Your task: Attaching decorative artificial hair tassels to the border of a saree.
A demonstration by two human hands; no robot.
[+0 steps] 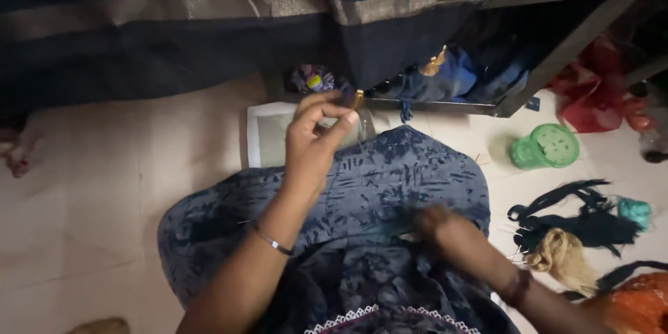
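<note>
Our left hand point(313, 140) pinches a gold tassel point(357, 99) at the cloth point(209, 21) edge, keeping it taut; our right hand point(437, 224), blurred on the lap, grip unclear.

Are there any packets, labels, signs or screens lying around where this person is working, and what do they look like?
Clear plastic packet: flat, rectangular, whitish edges, on the floor under the left hand.
Green plastic container: round, perforated lid, on the floor to the right.
No labels, signs or screens show.
</note>
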